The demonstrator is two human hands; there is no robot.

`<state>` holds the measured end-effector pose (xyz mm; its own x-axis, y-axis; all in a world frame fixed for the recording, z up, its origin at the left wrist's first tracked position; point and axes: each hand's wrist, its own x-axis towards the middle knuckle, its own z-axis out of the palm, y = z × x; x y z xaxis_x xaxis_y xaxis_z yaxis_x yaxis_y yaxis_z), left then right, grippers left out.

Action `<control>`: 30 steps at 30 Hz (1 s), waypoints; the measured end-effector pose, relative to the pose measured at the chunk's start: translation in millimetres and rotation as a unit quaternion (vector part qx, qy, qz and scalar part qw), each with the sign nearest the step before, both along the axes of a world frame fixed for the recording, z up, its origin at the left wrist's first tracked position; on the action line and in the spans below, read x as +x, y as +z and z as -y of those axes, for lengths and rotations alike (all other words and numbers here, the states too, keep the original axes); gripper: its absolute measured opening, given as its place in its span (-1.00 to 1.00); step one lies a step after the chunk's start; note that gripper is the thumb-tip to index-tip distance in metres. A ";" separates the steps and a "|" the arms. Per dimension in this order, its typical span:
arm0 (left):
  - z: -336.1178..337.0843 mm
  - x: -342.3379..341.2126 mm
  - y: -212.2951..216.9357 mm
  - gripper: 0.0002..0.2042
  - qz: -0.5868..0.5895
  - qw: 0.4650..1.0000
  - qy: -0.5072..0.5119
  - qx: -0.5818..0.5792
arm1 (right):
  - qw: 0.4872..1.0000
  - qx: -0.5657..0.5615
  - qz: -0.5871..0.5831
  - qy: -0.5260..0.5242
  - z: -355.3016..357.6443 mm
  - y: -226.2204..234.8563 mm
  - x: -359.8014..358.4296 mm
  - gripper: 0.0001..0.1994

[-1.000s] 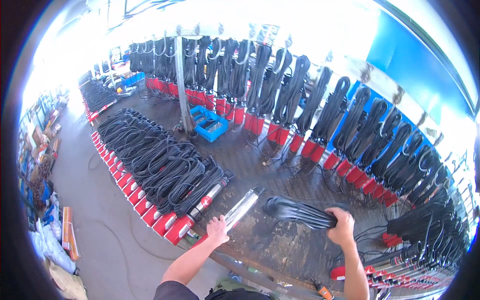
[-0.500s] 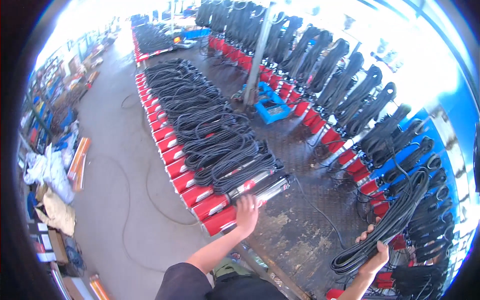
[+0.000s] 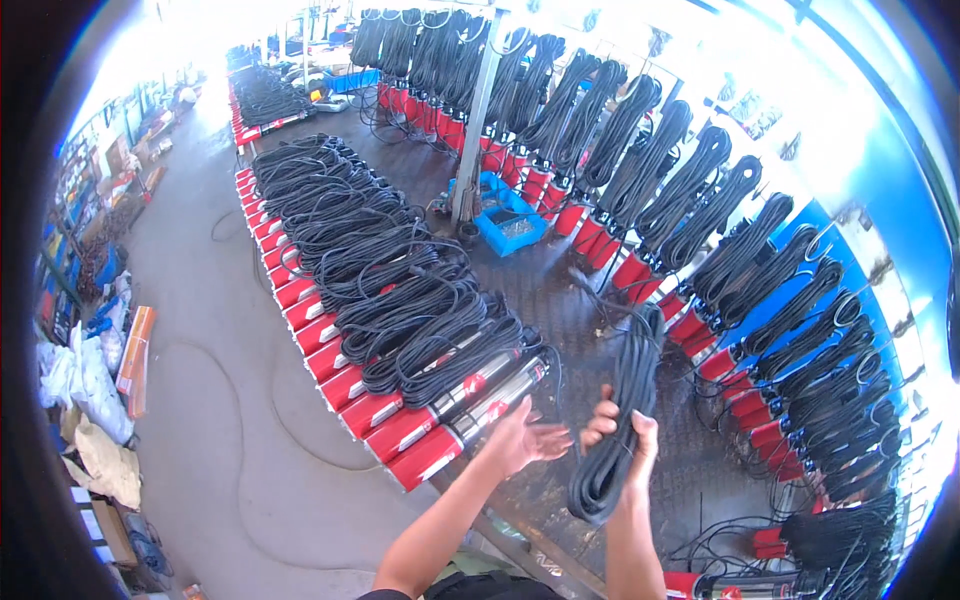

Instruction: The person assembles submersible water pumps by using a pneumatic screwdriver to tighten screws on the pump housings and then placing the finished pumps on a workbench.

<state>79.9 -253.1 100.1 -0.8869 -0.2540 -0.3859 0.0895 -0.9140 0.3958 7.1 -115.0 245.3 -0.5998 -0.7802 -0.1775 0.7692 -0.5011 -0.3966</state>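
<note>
A pump workshop or factory floor is shown: rows of red-and-steel pumps (image 3: 440, 405) are laid out with black cable coils (image 3: 400, 290) on a metal platform (image 3: 560, 290), more coils are hung along the blue wall (image 3: 900, 250), and a blue parts crate (image 3: 510, 225) is set between them.

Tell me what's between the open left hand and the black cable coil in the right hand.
Nothing in the head view: only a bare gap over the dark metal floor separates the left hand from the cable coil gripped by the right hand.
</note>
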 end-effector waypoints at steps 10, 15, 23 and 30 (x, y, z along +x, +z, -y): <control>13.1 48.2 -22.6 -0.34 -0.012 0.823 0.164 -0.544 | 0.853 -0.250 0.441 0.126 105.1 -144.7 43.8 -0.63; 3.8 45.0 -86.5 -0.46 0.026 0.796 0.255 -0.548 | 0.830 -0.213 0.486 0.173 90.8 -105.7 71.5 -0.55; 103.2 96.6 2.8 -0.72 0.169 0.952 0.108 -0.231 | 0.970 0.185 0.045 0.148 109.0 -133.4 23.6 -0.46; 81.1 92.5 -11.5 -0.73 0.320 0.523 0.244 -0.751 | 0.418 0.607 -0.676 -0.004 107.0 -225.9 39.8 -0.06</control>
